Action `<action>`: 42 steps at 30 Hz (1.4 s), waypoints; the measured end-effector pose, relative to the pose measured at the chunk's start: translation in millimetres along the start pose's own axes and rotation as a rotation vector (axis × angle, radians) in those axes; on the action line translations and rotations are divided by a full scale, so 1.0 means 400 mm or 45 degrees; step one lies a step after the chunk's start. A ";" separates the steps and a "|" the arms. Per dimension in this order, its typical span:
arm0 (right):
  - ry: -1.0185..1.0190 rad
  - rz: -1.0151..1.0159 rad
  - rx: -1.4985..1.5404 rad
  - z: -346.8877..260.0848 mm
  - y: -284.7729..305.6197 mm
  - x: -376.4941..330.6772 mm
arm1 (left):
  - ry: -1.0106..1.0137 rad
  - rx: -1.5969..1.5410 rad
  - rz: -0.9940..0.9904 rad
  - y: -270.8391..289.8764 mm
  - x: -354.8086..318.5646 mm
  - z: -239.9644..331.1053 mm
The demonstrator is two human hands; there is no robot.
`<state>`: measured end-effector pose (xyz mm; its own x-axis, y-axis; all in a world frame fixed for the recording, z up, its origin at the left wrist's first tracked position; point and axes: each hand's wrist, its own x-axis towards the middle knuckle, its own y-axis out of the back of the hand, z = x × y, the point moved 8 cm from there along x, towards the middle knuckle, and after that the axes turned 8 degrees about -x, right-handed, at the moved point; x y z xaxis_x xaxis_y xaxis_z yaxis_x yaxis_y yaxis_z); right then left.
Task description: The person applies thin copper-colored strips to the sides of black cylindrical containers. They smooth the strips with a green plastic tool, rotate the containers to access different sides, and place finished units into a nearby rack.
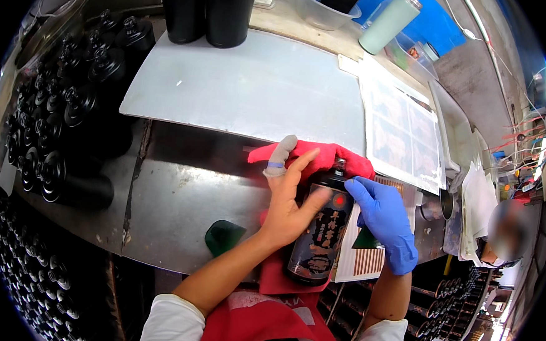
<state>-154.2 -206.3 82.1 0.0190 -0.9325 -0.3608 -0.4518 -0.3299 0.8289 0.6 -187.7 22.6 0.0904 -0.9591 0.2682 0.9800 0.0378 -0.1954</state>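
A dark bottle (316, 242) with a printed label lies tilted in front of me, its neck pointing away. Under it are a red pad (277, 279) and, around the neck, a red cloth (311, 154). My left hand (288, 209), bare except for a grey finger cover, has its fingers stretched apart, with the thumb across the upper label. The blue-gloved right hand (382, 218) pinches the bottle's shoulder. A green piece (365, 238) shows beneath that palm; whether it is held I cannot tell. Another green piece (224, 237) lies on the metal table, left of my forearm.
Several black bottles (78, 180) crowd the left side. Two tall black cylinders (227, 18) stand on a grey board (247, 75). Printed sheets (406, 132) lie at right, with a pale green flask (391, 23) and plastic tub (323, 14) behind. Racked bottles (436, 312) fill the lower right.
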 end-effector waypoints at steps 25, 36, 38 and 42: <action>-0.361 -0.363 2.325 0.297 -0.172 -0.006 | 0.009 0.140 0.090 -0.015 0.019 0.017; -0.229 -0.516 2.080 0.251 -0.276 -0.097 | 0.114 -0.238 0.098 -0.013 -0.013 -0.039; -0.221 -0.391 2.092 0.286 -0.264 -0.097 | 0.003 -0.179 0.167 -0.002 -0.019 -0.037; -0.225 -0.194 2.345 0.351 -0.225 -0.071 | 0.076 -0.306 0.271 0.005 -0.017 -0.057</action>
<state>-239.4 -129.5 -42.2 0.1206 -0.8495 -0.5136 -0.7367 0.2702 -0.6198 -2.1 -187.4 -0.9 0.2715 -0.9517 0.1432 0.8696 0.1789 -0.4602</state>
